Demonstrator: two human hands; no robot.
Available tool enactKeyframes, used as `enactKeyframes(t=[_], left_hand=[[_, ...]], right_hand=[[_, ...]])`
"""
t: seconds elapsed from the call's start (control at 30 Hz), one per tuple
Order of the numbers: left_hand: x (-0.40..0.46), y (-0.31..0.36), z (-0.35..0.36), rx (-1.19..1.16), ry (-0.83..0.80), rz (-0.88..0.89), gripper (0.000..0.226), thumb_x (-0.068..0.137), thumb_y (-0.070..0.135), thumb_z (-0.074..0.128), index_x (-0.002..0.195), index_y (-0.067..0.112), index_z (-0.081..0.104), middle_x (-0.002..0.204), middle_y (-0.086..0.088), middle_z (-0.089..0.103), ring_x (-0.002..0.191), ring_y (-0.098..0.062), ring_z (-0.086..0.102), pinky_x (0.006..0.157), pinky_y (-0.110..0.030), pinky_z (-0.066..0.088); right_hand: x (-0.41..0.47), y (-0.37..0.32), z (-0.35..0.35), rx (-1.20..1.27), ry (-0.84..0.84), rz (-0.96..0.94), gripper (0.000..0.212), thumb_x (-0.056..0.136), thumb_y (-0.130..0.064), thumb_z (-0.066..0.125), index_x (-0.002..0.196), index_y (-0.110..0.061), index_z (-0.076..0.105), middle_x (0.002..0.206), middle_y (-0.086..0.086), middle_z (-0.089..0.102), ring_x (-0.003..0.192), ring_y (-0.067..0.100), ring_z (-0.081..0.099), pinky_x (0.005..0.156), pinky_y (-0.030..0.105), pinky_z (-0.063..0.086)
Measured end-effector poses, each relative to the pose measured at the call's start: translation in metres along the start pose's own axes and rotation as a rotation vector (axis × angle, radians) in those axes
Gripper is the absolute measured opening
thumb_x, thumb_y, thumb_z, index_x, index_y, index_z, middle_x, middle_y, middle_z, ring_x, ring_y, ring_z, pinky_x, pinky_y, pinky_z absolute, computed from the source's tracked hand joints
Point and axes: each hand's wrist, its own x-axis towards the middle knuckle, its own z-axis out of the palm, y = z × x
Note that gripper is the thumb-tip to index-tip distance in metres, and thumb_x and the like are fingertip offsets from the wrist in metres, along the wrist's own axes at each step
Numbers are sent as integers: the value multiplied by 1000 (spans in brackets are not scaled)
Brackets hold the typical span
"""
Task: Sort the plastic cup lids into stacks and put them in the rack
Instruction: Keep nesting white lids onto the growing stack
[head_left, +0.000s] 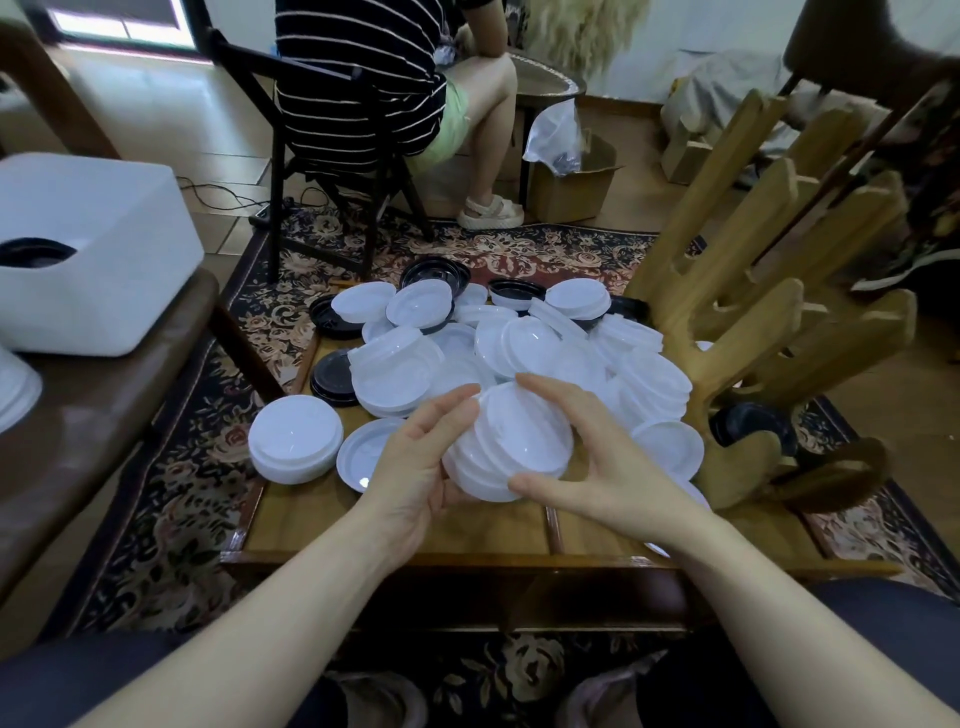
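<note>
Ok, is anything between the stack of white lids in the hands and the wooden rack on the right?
Nothing visible blocks the way. Both the left hand and right hand hold the stack of white lids above the table. Loose lids lie low between it and the wooden rack, below a lifted path.

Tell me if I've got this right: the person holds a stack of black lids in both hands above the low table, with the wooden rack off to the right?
Not quite. The head view shows the stack of lids held between the left hand and right hand is white, not black. The wooden rack does stand to the right.
</note>
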Motion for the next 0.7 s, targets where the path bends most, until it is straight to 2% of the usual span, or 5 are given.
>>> enactKeyframes(t=[0.23, 0.3, 0.4, 0.6, 0.7], left_hand=[[-1, 1, -2, -12, -92, -60, 49, 99, 54, 35, 127, 26, 63, 119, -5, 73, 108, -27, 70, 72, -42, 62], [-2, 1, 0, 1, -120, -52, 49, 94, 55, 44, 128, 26, 63, 120, -4, 73, 110, -26, 70, 70, -41, 61], [-3, -2, 1, 56, -137, -10, 47, 81, 41, 74, 126, 29, 66, 123, -1, 71, 111, -23, 69, 68, -39, 60], [2, -12, -3, 48, -87, 43, 42, 72, 25, 71, 112, 36, 74, 115, 0, 73, 100, -20, 71, 74, -42, 59], [2, -9, -3, 51, -84, 39, 51, 70, 19, 79, 119, 31, 70, 115, 0, 74, 99, -21, 72, 76, -45, 61]], right_hand=[[2, -5, 9, -4, 79, 45, 76, 68, -53, 78, 133, -49, 38, 133, -31, 41, 129, -8, 35, 99, 9, 32], [2, -5, 10, 4, 85, 72, 78, 70, -46, 84, 133, -46, 38, 134, -28, 39, 126, -13, 34, 96, 6, 31], [1, -6, 11, -16, 84, 112, 78, 70, -43, 85, 130, -44, 36, 132, -28, 37, 121, -18, 35, 92, 9, 35], [0, -5, 11, -79, 3, 77, 83, 68, -60, 78, 136, -40, 34, 134, -26, 34, 121, -15, 36, 94, 15, 41], [-1, 4, -8, 0, 46, 75, 62, 78, -65, 66, 131, -42, 44, 130, -20, 45, 122, -5, 45, 91, 19, 44]])
